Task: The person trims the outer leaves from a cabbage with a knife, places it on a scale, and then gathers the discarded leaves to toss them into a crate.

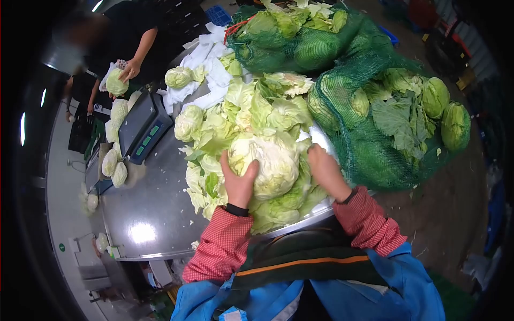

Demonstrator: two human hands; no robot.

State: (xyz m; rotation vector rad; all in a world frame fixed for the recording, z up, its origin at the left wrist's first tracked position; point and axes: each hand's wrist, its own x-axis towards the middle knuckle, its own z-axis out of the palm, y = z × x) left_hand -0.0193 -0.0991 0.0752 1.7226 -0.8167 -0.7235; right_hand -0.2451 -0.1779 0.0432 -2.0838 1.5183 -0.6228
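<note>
A large pale cabbage [273, 163] sits in front of me on a heap of loose cabbage leaves [214, 139]. My left hand [239, 179] grips its left side, the thumb lying across the front. Just right of the cabbage is my right hand [325, 168], its fingers curled in; whatever they may hold is hidden. The heap rests on a metal table [160, 214], and a smaller trimmed cabbage [188, 122] lies at its left edge.
Green mesh sacks [369, 139] of cabbages stand at the right and back. To the left is a digital scale [143, 128] with net-wrapped cabbages [119, 174] beside it. Across the table a person's hand [130, 69] holds a cabbage [116, 83]. White cloth [206, 69] lies behind the leaves.
</note>
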